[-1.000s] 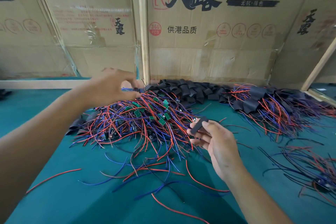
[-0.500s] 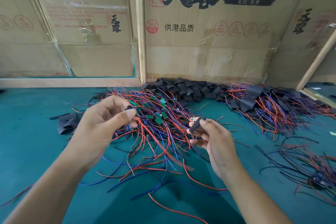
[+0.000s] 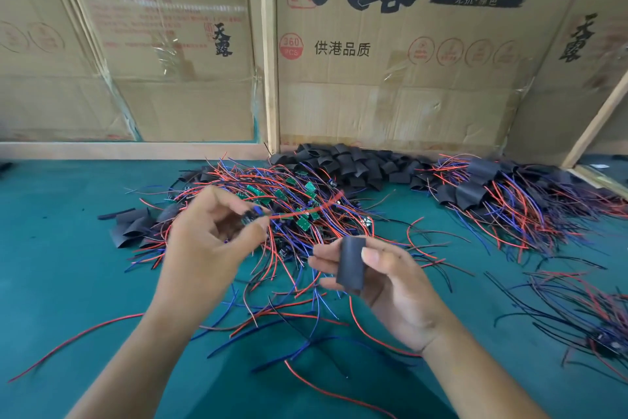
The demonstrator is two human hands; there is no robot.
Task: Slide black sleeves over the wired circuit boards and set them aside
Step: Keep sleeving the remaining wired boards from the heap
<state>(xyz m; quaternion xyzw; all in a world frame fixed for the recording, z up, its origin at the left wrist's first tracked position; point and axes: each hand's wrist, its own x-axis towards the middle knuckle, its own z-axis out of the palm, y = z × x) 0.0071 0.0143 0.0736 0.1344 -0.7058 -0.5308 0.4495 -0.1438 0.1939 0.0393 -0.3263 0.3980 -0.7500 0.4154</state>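
Green table (image 3: pixel 68 265): wired boards pile (image 3: pixel 289 201), black sleeves heap (image 3: pixel 353 163), sleeved boards (image 3: pixel 492 194).

Matt black sleeve (image 3: pixel 351 264); teal felt-like table cover (image 3: pixel 68 265); creased cardboard wall (image 3: pixel 390 106), glossy tape; bare wood post (image 3: pixel 270 78).

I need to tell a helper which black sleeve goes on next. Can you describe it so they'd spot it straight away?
Start at the big tangle of red and blue wires on the green table. Just in front of it, the right hand pinches one black sleeve upright between thumb and fingers. It is the only sleeve held in the air; the other sleeves lie heaped by the cardboard wall.
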